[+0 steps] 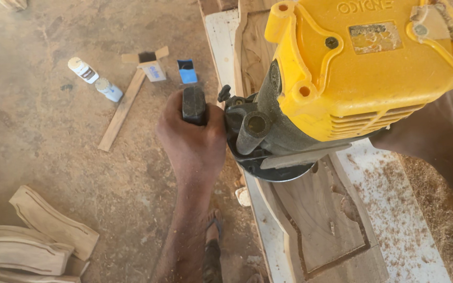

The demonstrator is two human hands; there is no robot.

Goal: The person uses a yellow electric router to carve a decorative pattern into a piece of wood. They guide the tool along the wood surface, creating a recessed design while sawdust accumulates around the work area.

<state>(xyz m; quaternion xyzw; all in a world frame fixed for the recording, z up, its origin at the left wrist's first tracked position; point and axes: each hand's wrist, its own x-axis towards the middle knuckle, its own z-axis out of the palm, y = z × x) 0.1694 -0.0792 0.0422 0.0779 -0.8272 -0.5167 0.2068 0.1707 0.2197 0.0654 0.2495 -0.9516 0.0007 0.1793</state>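
Note:
A yellow-topped electric router (342, 68) with a dark base stands on a carved wooden panel (323, 217). My left hand (192, 139) is shut on the router's black left handle (193, 105). On the right, my right forearm (439, 139) reaches in behind the yellow housing. That hand is hidden by the machine. A recessed, routed outline runs across the panel below the router's round base (273, 170).
The panel lies on a white board (394, 209) dusted with sawdust. On the sandy floor lie a wooden strip (124, 107), two small bottles (83, 70), small boxes (153, 68), and several curved wooden pieces (43, 236) at lower left. My sandalled foot (213, 246) shows below.

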